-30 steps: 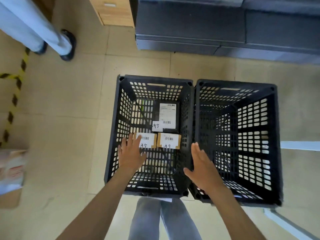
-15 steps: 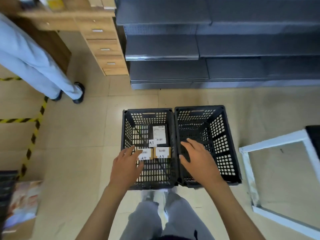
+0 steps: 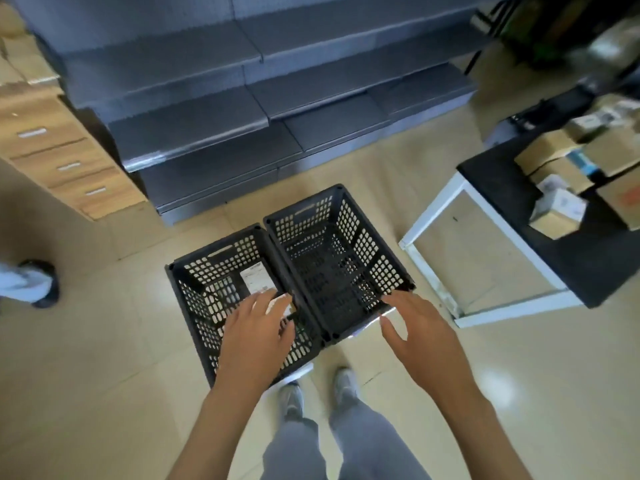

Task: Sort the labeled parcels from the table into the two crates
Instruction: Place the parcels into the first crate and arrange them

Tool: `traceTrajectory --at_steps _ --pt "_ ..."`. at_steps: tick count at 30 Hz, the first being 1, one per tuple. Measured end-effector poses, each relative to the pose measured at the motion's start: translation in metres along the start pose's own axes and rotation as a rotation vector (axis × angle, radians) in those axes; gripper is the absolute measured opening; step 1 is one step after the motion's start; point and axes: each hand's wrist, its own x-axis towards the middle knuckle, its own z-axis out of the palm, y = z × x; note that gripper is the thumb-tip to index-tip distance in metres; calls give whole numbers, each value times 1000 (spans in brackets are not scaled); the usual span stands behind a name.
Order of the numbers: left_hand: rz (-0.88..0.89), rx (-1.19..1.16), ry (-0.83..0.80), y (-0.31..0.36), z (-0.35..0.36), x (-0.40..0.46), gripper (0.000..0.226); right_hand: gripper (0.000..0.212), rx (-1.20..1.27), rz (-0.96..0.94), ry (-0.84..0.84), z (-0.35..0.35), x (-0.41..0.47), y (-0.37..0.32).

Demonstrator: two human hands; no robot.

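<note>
Head view: two black perforated crates were observed side by side on the tiled floor, their long walls touching. The left crate (image 3: 207, 306) held a dark parcel (image 3: 258, 280) bearing a white label, lying on the crate bottom against the wall shared with the right crate (image 3: 374, 258); no contents could be made out in the right crate. The left hand (image 3: 258, 337) was seen palm down above the left crate, fingers straight and slightly spread, nothing held; its fingertips (image 3: 268, 297) overlapped the near edge of the labelled parcel, and contact could not be determined. Anything beneath that hand was hidden. The right hand (image 3: 420, 336) was seen palm down beside the near right corner of the right crate, fingers relaxed and apart, thumb splayed, nothing gripped. A black-topped table (image 3: 512, 188) with a white frame was recorded to the right, well apart from both hands, carrying several cardboard parcels (image 3: 554, 157), blurred. Grey metal shelving (image 3: 242, 109) stood behind the crates, a wooden drawer unit (image 3: 59, 157) to the left.
</note>
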Motion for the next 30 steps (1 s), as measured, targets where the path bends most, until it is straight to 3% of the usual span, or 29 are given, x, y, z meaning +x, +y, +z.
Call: traceTrajectory --at_steps 8,14,23,30 --pt "273 66 -84 121 17 7 51 33 16 252 155 -53 -78 82" --pt "441 108 -113 238 52 -8 46 30 60 366 280 -90 -137 185" --pt "524 151 -80 405 103 -27 49 27 58 454 319 -146 -206 334" --pt "562 209 -125 488 131 -6 49 26 103 505 310 -179 -197 415"
